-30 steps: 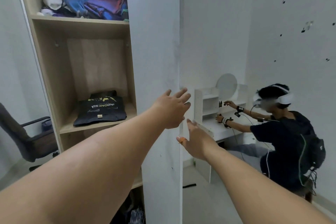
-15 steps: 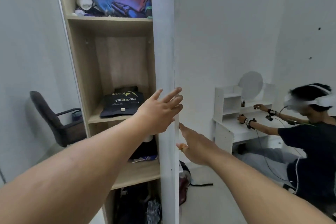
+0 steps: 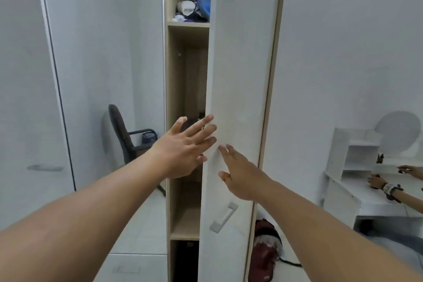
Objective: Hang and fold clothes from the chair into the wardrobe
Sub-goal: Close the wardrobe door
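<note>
Both hands, left (image 3: 183, 146) and right (image 3: 240, 171), lie flat, fingers straight, against the door (image 3: 238, 75), likely pushing it shut.

Both forearms are bare from the bottom edge of the view up to the wrists, with no sleeve, cuff, watch or strap on either. The left hand (image 3: 183, 147) is bare too, without a glove; a tiny reddish fleck sits near one of its fingers (image 3: 203, 125), too small to tell what it is. The right hand (image 3: 241, 173) is likewise ungloved. At the tip of its thumb (image 3: 223, 175) there is a small orange patch, possibly a plaster or a coloured nail, though the blur does not let me say which. Nothing more of the person's body or clothing comes into the head view.
</note>
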